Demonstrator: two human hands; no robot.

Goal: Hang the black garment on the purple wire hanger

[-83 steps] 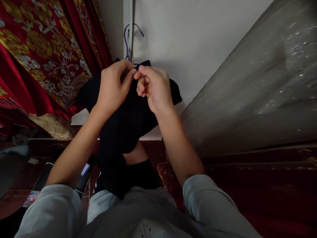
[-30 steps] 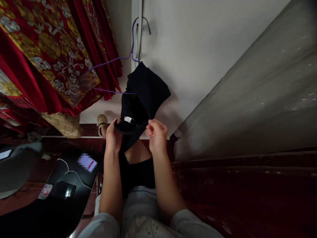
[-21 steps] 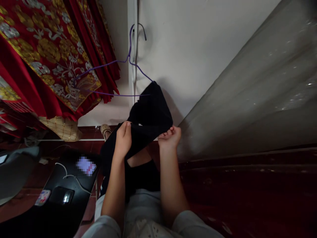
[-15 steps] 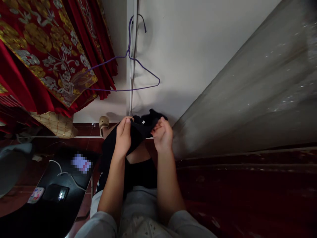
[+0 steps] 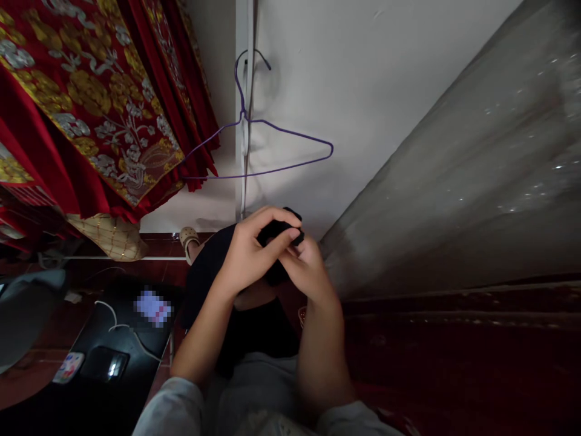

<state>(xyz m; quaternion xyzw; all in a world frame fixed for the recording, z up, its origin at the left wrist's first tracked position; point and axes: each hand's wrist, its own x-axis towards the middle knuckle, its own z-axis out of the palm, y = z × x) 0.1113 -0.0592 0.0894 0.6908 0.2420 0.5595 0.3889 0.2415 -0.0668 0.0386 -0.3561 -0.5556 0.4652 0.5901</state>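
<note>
Low in front of the wall, my hands are together around a bunched piece of black cloth (image 5: 275, 230). My left hand (image 5: 254, 251) curls over it from the left, its thumb and fingertips pinching toward the right. My right hand (image 5: 306, 263) holds the cloth from the right and below, its fingers partly hidden behind the left thumb. The cloth is too crumpled to tell what garment it is. Above both hands, a purple wire hanger (image 5: 244, 114) hangs bare against the wall.
A red garment with gold and silver embroidery (image 5: 118, 91) hangs at the upper left. Grey sheer covering (image 5: 454, 181) slopes down on the right. At the lower left, a black bench (image 5: 131, 369) bears a lit phone (image 5: 154, 307), a dark phone (image 5: 106, 364) and a white cable (image 5: 147, 351).
My hands have come together, the left moving right over the cloth. The cloth, spread between them before, is now gathered into a small bunch. The hanger appears shifted slightly right and down.
</note>
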